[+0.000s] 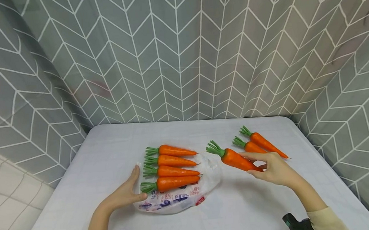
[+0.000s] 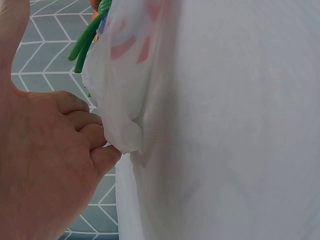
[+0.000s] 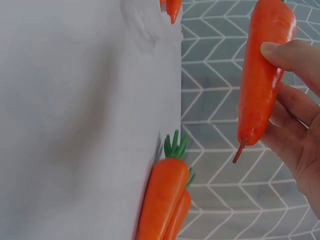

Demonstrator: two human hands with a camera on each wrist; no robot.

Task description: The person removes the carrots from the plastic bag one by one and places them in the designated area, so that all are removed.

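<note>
A carrot (image 1: 237, 159) with green stem stubs is pinched in my right hand (image 1: 268, 166), its tip toward the palm, raised above the table. The right wrist view shows the thumb pressed along this held carrot (image 3: 265, 75). Several carrots (image 1: 178, 182) lie side by side on a white printed plastic bag (image 1: 175, 202), green ends to the left. At their left side, my left hand (image 1: 125, 192) has its thumb and fingers spread apart. In the left wrist view, its fingertips (image 2: 107, 155) touch the edge of the bag (image 2: 125, 100).
Two more carrots (image 1: 264, 143) rest together at the back right of the white table (image 1: 237, 212), just beyond the right hand. A grey curtain (image 1: 180, 57) with white chevron lines hangs behind the table and along its sides.
</note>
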